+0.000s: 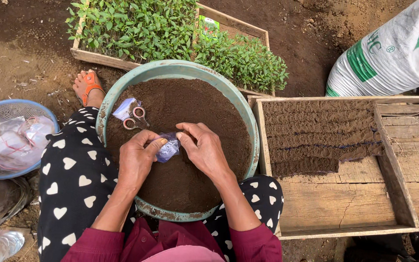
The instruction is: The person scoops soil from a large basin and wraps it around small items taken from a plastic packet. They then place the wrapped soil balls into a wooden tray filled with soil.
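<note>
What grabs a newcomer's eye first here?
Dead centre, a big round green basin full of dark soil, with the left hand and right hand pinching a small clear packet over it. Small scissors lie on the soil at its upper left. Behind it is a wooden tray of green seedlings; to the right, a soil-filled wooden box.

Outdoor garden nursery plot: bare dirt ground (20, 43), wooden seedling tray (170, 34) far, soil-filled basin (180, 131) centre, furrowed wooden seedbed box (316, 136) right, white fertiliser sack (389, 53) stood far right.
</note>
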